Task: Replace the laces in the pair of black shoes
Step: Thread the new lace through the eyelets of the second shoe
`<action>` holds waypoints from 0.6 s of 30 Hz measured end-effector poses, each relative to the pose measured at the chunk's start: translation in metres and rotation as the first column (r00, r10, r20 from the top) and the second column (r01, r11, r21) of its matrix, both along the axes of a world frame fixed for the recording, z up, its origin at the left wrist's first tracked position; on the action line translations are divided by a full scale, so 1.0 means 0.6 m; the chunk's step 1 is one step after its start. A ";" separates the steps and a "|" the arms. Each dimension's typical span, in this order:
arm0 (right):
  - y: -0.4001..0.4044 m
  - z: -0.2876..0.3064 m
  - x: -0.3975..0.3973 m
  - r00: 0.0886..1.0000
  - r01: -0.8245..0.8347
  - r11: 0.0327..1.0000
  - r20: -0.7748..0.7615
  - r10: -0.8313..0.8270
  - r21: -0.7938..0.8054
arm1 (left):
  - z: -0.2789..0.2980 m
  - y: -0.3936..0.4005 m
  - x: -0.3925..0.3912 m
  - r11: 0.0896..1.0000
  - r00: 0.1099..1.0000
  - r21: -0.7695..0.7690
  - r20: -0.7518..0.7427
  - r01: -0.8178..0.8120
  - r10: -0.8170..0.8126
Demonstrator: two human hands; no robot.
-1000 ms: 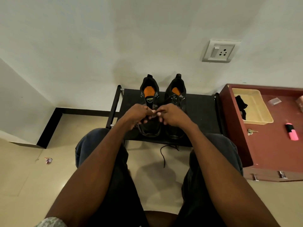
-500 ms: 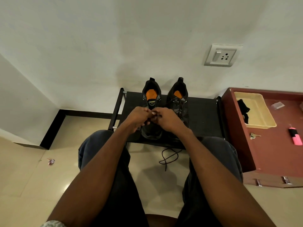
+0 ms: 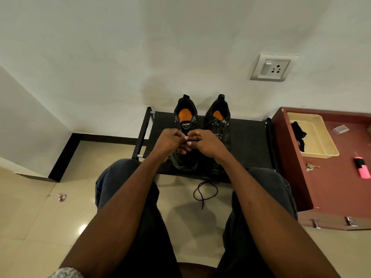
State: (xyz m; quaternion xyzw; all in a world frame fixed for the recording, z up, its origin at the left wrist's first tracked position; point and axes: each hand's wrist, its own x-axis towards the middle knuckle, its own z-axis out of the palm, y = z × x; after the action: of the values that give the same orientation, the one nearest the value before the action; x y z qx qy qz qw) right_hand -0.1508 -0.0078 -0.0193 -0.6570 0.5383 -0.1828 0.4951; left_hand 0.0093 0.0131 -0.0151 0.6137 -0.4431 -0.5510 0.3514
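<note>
On the black rack (image 3: pixel 247 141), both hands (image 3: pixel 170 141) (image 3: pixel 206 142) have fingertips pinched together over the left shoe (image 3: pixel 185 121), seemingly unlaced; the right shoe (image 3: pixel 217 121) beyond the fingers looks laced.

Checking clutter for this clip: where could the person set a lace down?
Free: the rack top between the right shoe and the cabinet; a narrower strip left of the left shoe; cabinet top between keys and highlighter. Crowded: rack middle, where both hands work over the left shoe; floor below holds a loose lace.
</note>
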 end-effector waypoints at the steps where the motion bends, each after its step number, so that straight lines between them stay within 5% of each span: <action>1: 0.003 -0.003 0.003 0.999 0.020 1.000 0.033 -0.020 -0.001 | -0.001 0.001 -0.001 1.000 1.000 -0.020 0.023 -0.008 0.008; 10: 0.008 -0.020 0.011 0.875 0.324 0.943 0.353 -0.331 0.079 | -0.016 -0.009 -0.004 0.982 0.984 -0.073 0.024 -0.175 0.178; 13: -0.001 -0.043 0.008 0.887 0.421 0.907 0.210 -0.412 0.002 | -0.027 -0.017 -0.011 0.969 0.952 -0.164 0.213 -0.185 0.218; 18: -0.010 -0.079 0.008 0.919 0.386 0.909 -0.021 -0.394 -0.157 | -0.037 -0.019 -0.025 0.995 0.976 0.102 0.219 -0.006 -0.016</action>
State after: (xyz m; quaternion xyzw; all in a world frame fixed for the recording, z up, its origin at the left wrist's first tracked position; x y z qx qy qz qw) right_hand -0.1462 -0.0135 -0.0665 -0.5762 0.6562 -0.3005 0.3835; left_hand -0.0055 0.0018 -0.0376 0.6867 -0.4519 -0.5029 0.2671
